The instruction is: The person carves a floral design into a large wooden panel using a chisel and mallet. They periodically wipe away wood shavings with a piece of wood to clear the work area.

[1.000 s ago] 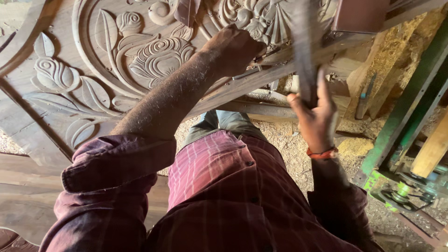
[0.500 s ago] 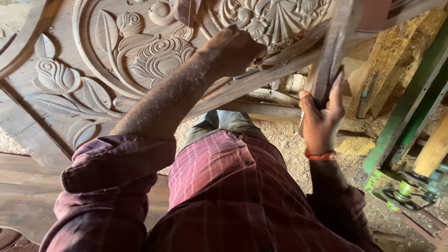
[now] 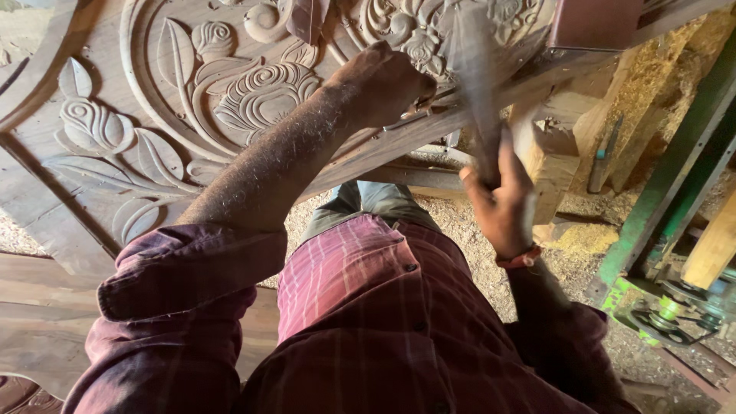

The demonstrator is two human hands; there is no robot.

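Your left hand is closed in a fist against the lower edge of the carved wooden panel, and a thin metal tool, apparently a chisel, shows just below the knuckles; the grip itself is hidden from this angle. Your right hand is wrapped tight around the handle of a mallet, which is raised upright and blurred, its head level with the panel's lower border and just to the right of your left fist. The panel stands tilted in front of you, cut with leaves, scrolls and flower forms inside a curved frame. A red band sits on your right wrist. Your sleeves and shirt are dark red with a check pattern. Sawdust covers the floor beneath the panel. A squared wooden block stands just right of the mallet hand. A green metal frame rises at the right edge, with a pale plank leaning beside it. A dark wooden board lies at lower left.
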